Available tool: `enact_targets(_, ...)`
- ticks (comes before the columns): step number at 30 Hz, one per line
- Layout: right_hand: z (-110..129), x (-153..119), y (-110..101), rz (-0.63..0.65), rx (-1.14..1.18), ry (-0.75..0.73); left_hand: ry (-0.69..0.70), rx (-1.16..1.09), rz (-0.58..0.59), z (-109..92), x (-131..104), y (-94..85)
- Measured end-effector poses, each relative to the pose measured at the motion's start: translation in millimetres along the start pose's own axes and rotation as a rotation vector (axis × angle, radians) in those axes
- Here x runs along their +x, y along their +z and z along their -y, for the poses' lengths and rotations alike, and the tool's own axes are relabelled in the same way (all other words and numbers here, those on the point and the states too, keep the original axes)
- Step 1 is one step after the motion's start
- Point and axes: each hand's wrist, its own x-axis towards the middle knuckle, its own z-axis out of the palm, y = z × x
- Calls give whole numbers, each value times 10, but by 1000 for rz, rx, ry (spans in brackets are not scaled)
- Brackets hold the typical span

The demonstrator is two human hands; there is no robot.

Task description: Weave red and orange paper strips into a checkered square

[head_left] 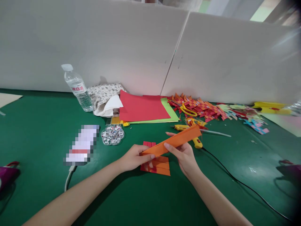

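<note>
Both hands hold one long folded strip of orange paper (174, 140), tilted up toward the right above the table. My left hand (135, 158) pinches its lower left end between thumb and fingers. Farther along, my right hand (184, 154) has its thumb on the near face and its fingers behind. Under the strip lies a partly woven piece of red and orange paper strips (162, 165), its middle covered by my left hand and the strip. Just behind my right hand rests a yellow hot glue gun (198, 143), with a black cord running to the right.
A phone (82, 144) on a cable and a bag of googly eyes (113, 135) lie left. Behind stand a water bottle (78, 88), a tissue pouch (103, 94) and red paper sheets (143, 106). Yellow scissors (188, 110) rest by woven paper fish (204, 109). A pale partition (117, 47) closes the back.
</note>
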Motion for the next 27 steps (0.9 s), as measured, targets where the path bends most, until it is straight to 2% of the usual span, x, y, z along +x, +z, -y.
enact_targets(4,28,-93,60,351,-127,47,51,132,59,-15,-21,-22)
enact_targets(6,18,-138,95,452,-174,73,49,161,71,-24,-25,-19)
enact_targets(10,-13,-161,124,399,-176,92,15,155,29,-26,-9,10)
enact_targets(13,-28,-119,105,286,-136,90,17,9,-25,-22,10,20)
enact_targets(17,-40,-73,85,193,-82,101,0,-169,37,-24,16,9)
enact_targets(24,-72,-135,160,285,-127,154,-16,-162,63,-8,6,-12)
enact_targets(27,-92,-138,172,275,-135,159,6,-155,69,-26,-3,-1)
